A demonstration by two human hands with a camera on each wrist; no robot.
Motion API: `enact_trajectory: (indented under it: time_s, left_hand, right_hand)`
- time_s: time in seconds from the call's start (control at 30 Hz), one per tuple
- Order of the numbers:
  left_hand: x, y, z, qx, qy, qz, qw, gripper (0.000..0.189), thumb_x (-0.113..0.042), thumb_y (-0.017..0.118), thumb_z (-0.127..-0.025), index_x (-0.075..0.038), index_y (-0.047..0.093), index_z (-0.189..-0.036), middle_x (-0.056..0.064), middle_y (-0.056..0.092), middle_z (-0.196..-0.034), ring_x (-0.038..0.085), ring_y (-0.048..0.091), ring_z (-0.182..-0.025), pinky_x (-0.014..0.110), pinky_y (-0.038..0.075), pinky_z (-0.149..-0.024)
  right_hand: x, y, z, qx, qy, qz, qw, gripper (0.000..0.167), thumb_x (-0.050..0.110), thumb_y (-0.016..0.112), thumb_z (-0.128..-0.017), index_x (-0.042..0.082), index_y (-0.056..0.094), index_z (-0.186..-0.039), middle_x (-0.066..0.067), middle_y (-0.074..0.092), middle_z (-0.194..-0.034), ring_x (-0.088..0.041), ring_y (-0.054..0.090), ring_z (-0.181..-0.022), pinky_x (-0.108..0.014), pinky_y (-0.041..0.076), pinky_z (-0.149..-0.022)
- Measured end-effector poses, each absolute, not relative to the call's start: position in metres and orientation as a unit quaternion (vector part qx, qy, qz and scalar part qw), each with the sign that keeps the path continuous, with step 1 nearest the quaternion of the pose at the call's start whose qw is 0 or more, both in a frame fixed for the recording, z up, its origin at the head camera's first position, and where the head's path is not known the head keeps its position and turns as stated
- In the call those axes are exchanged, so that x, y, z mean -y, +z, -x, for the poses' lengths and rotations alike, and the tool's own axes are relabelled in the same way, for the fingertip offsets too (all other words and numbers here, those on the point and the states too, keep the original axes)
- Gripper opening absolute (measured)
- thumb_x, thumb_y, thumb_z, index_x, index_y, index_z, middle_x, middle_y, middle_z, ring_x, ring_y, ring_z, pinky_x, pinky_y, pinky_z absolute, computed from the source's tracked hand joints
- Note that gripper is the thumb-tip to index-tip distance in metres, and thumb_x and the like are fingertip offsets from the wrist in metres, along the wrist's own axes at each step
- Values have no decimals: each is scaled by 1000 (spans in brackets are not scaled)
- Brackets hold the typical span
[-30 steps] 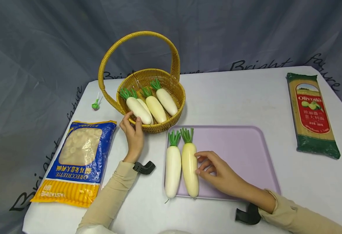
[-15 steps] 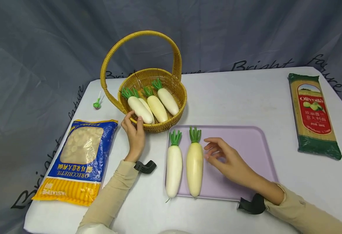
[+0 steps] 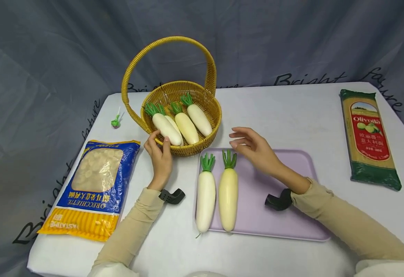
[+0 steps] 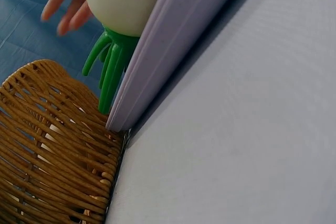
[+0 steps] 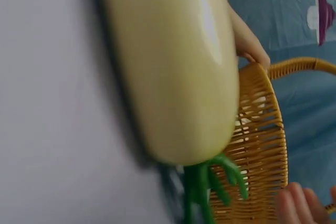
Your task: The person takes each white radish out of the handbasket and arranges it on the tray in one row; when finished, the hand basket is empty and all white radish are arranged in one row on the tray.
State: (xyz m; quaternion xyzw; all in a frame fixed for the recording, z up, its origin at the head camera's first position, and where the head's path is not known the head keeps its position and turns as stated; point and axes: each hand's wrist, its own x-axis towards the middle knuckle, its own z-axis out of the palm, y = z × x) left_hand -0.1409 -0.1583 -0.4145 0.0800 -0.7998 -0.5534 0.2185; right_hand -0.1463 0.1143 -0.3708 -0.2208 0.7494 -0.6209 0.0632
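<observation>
My left hand (image 3: 160, 161) holds the front left rim of a wicker basket (image 3: 206, 144) with an arched handle. Inside the basket lie several toy white radishes (image 3: 199, 120) with green tops. On a lilac tray (image 3: 274, 219), a white radish (image 3: 205, 202) lies at the left edge, and a pale yellow radish (image 3: 228, 200) lies just right of it, both with leaves towards the back. My right hand (image 3: 257, 150) hovers above the tray's back edge, right of the basket, fingers loosely bent around nothing. In the right wrist view the yellow radish (image 5: 173, 66) is close and blurred.
A blue and yellow pasta bag (image 3: 91, 188) lies left of my left forearm. Behind it is a small green-wrapped lollipop (image 3: 115, 122). A spaghetti pack (image 3: 370, 138) lies at the far right. Grey curtain hangs behind the white table (image 3: 291, 111).
My right hand let go of the yellow radish, which now lies slightly further right on the tray, then moved back towards the basket. The left hand stayed at the rim.
</observation>
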Motion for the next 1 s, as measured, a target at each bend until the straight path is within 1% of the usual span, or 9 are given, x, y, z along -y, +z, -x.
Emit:
enact_trajectory:
  time_s: [0.07,0.1,0.2,0.33,0.4,0.43,0.67,0.83,1.0]
  left_hand:
    - [160,-420,144,802,-550,-80,220,40,-36,39,-95,-17,32,-129,16,22,-128,25,29,-122,44,23,-104]
    - [160,-419,144,801,-552,-79,220,40,-35,39,-95,-16,33,-129,16,22,-127,25,30,-119,44,25,-102]
    - [160,-420,146,799,-554,-75,220,40,-35,40,-95,-16,33,-129,17,22,-126,26,32,-112,44,27,-98]
    - [160,-420,145,800,-554,-77,220,40,-36,39,-95,-16,33,-129,16,22,-126,26,32,-113,44,27,-98]
    - [160,-421,144,800,-553,-80,220,40,-36,40,-95,-17,33,-130,15,22,-127,24,30,-119,43,25,-102]
    - [160,-421,144,799,-554,-81,220,40,-36,40,-95,-17,32,-130,15,22,-126,25,31,-117,43,26,-101]
    - [162,-422,141,799,-553,-81,220,40,-34,40,-95,-16,32,-130,16,22,-126,24,31,-116,43,26,-100]
    - [162,-420,141,799,-555,-77,219,40,-32,41,-95,-15,32,-130,16,23,-124,25,32,-103,39,27,-91]
    - [163,-418,141,800,-553,-79,218,40,-34,40,-95,-16,32,-131,16,22,-125,24,32,-106,38,28,-92]
  right_hand:
    - [-106,-367,159,-724,-646,230,69,44,12,52,-91,2,39,-132,-21,48,-126,-22,56,-109,-23,46,-88]
    - [-101,-365,164,-704,-667,232,77,43,11,51,-92,1,38,-132,-21,48,-127,-22,56,-109,-25,46,-89]
    - [-87,-359,179,-637,-728,221,123,44,14,48,-93,1,36,-133,-18,46,-129,-23,54,-112,-33,45,-93]
    - [-68,-353,194,-548,-791,189,199,44,15,41,-96,0,31,-136,-22,38,-135,-27,51,-115,-38,40,-99]
    - [-59,-352,199,-518,-807,173,224,46,14,39,-96,0,27,-139,-25,32,-138,-29,49,-118,-39,37,-102]
    - [-54,-352,201,-506,-815,163,232,47,14,38,-96,0,26,-139,-26,31,-139,-31,48,-119,-39,36,-103]
    - [-19,-347,217,-466,-837,125,257,47,18,38,-95,8,26,-141,-23,29,-140,-37,38,-127,-44,33,-104]
    - [-1,-345,227,-458,-837,112,278,50,28,39,-95,16,26,-142,-19,28,-143,-34,36,-129,-46,31,-105]
    - [16,-345,233,-465,-829,102,295,51,31,38,-95,16,26,-142,-21,24,-145,-35,30,-132,-47,28,-106]
